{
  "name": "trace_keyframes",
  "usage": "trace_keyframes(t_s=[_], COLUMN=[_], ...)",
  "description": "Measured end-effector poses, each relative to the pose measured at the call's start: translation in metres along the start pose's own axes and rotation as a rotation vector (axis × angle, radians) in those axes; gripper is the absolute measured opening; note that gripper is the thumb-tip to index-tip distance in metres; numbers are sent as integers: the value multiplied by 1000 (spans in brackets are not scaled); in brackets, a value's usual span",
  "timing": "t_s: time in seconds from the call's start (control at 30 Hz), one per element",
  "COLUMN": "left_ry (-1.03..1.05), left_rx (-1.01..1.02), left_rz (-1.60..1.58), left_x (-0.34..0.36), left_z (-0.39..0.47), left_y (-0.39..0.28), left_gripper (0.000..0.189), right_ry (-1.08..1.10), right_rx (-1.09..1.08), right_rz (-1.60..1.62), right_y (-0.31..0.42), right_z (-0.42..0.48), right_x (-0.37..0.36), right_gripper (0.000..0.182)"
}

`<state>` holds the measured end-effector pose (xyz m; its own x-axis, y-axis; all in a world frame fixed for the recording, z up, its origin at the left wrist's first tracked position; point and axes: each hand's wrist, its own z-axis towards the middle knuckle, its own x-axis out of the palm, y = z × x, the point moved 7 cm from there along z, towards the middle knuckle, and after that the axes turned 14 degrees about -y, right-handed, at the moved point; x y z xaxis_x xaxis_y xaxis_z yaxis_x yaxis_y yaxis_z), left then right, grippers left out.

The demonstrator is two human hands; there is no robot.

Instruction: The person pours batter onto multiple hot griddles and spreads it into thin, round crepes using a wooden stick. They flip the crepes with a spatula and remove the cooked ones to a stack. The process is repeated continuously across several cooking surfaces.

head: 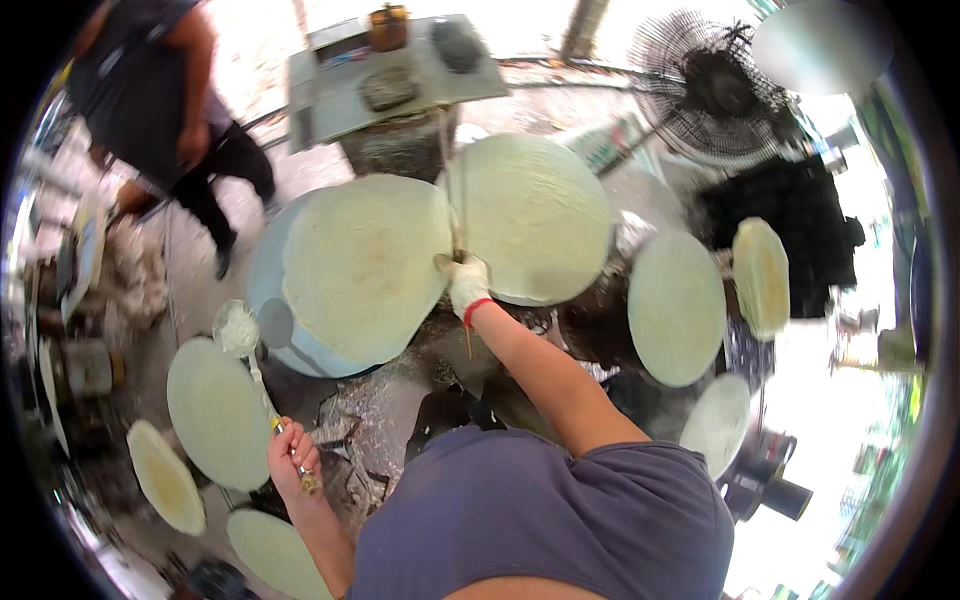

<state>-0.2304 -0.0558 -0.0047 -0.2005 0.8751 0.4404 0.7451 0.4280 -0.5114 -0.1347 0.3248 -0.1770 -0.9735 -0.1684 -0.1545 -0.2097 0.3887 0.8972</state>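
My left hand (294, 459) grips the handle of a metal ladle (259, 382). Pale batter (238, 330) fills its bowl, which is raised beside a large round griddle (271, 232). A wide, thin pale-green pancake (360, 262) covers most of that griddle, leaving a blue-grey strip bare on the left. My right hand (468, 281), in a white glove with a red band at the wrist, is closed around long thin sticks (451, 180). It sits where this pancake meets a second big round sheet (529, 217) on the right. Whether the sticks touch either sheet is unclear.
Smaller pale rounds stand on both sides, including one at left (217, 412) and one at right (675, 307). A person (165, 97) is at the far left. Beyond the griddles are a table (330, 112) with a brown container (388, 28) and a large fan (712, 86).
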Motion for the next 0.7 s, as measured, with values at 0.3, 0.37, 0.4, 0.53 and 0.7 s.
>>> trace_keyframes(t_s=[0.3,0.37,0.4,0.53,0.7], left_ry=[134,166,166,164,210], left_rx=[-204,-218,-222,-233,-256], left_rz=[190,233,249,309,334], left_x=[82,101,108,116,134], left_z=[-1,-1,-1,-9,-11], left_y=[53,66,71,88,106], left_gripper=[9,9,9,9,10], right_ry=[-350,-498,-569,-506,-427], right_rx=[-94,-110,-51,-95,-135], right_rz=[325,105,-70,-387,-386], right_y=[50,53,46,46,-1], right_z=[62,85,98,112,150], right_x=[-213,-253,-266,-282,-291], right_gripper=[29,31,34,43,48])
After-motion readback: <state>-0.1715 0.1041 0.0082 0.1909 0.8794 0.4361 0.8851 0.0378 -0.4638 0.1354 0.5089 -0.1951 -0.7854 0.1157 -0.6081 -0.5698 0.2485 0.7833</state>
